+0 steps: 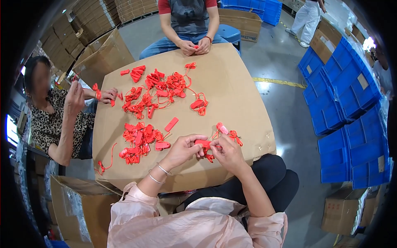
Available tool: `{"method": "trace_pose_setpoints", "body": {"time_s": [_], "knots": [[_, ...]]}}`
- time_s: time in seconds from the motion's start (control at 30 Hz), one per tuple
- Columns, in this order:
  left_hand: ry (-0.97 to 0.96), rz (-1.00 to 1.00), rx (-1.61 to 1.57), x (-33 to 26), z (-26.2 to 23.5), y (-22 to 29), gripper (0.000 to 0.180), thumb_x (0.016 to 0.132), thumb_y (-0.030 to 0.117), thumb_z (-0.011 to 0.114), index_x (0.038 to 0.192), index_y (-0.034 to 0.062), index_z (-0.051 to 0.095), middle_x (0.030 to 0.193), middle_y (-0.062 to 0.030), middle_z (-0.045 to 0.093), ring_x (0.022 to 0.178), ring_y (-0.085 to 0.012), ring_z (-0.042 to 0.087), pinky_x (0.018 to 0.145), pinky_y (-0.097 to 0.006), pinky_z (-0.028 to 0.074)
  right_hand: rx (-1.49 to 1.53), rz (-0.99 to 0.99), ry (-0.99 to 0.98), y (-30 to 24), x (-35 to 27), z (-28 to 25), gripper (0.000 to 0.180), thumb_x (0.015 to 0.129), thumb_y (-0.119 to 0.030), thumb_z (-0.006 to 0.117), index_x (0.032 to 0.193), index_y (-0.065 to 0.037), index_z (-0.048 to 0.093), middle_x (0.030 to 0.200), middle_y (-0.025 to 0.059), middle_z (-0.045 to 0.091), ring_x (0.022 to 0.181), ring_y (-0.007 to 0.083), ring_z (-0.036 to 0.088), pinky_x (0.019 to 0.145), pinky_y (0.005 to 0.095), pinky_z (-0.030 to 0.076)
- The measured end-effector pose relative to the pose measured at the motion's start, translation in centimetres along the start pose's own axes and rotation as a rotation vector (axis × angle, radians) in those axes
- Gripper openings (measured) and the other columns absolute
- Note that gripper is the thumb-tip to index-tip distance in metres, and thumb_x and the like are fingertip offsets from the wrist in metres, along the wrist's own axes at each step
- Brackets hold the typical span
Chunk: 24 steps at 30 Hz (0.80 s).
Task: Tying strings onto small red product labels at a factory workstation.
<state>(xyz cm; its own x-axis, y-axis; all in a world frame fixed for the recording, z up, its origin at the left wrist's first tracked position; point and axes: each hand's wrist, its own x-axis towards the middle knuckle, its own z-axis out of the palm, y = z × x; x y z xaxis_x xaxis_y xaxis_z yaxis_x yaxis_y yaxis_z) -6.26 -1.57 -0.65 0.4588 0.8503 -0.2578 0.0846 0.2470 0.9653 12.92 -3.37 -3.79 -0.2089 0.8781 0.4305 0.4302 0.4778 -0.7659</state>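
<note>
Pinching one red tag (203, 143) together, left hand (185, 149) and right hand (228, 153) work near the cardboard table (231, 99) front edge.

Brown cartons (93, 14) stacked top left, blue crates (351, 103) right.

red tag (203, 143): mostly covered by the fingers of both hands, shape unclear
far person (188, 20): head cut off by top edge
far-right person (307, 18): upper body out of frame
left person's face: blurred
</note>
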Motion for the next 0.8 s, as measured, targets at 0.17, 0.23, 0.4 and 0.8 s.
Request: {"method": "trace_pose_setpoints", "body": {"time_s": [0.17, 0.23, 0.4, 0.8], "knots": [[-0.004, -0.007, -0.001, -0.1, -0.3, -0.4, 0.029, 0.089, 0.005, 0.051, 0.117, -0.0030, 0.054, 0.075, -0.0037, 0.062, 0.068, -0.0095, 0.060, 0.065, -0.022, 0.049, -0.025, -0.031, -0.050, -0.3, 0.1, -0.2, 0.008, 0.078, -0.002, 0.064, 0.084, 0.000, 0.059, 0.078, 0.0084, 0.055, 0.061, 0.0167, 0.060, 0.053, 0.0269, 0.050], [-0.008, -0.002, -0.012, -0.1, -0.4, -0.7, 0.029, 0.089, 0.005, 0.050, 0.117, -0.0031, 0.054, 0.075, -0.0038, 0.062, 0.068, -0.0097, 0.060, 0.065, -0.022, 0.049, -0.028, -0.037, -0.059, -0.2, 0.1, -0.1, 0.008, 0.078, -0.002, 0.064, 0.084, 0.000, 0.059, 0.079, 0.0088, 0.055, 0.061, 0.0173, 0.060, 0.053, 0.0274, 0.050], [0.001, 0.021, -0.036, -0.1, -0.7, -1.7, 0.028, 0.090, 0.007, 0.050, 0.117, 0.0008, 0.055, 0.073, -0.0019, 0.063, 0.063, -0.0053, 0.057, 0.053, -0.017, 0.042, -0.016, -0.009, 0.008, 0.2, -0.2, 1.1, 0.009, 0.077, -0.009, 0.065, 0.082, -0.007, 0.059, 0.078, 0.0058, 0.057, 0.060, 0.0203, 0.060, 0.050, 0.0324, 0.048], [0.011, 0.080, -0.042, 1.1, 1.3, -1.4, 0.027, 0.090, 0.005, 0.048, 0.115, -0.0011, 0.055, 0.084, -0.0055, 0.062, 0.069, -0.0082, 0.059, 0.062, -0.020, 0.049, -0.149, -0.153, 0.110, 1.0, -0.3, 0.6, 0.010, 0.080, -0.018, 0.064, 0.086, -0.011, 0.061, 0.082, 0.0049, 0.057, 0.065, 0.0219, 0.061, 0.051, 0.0329, 0.049]]}}
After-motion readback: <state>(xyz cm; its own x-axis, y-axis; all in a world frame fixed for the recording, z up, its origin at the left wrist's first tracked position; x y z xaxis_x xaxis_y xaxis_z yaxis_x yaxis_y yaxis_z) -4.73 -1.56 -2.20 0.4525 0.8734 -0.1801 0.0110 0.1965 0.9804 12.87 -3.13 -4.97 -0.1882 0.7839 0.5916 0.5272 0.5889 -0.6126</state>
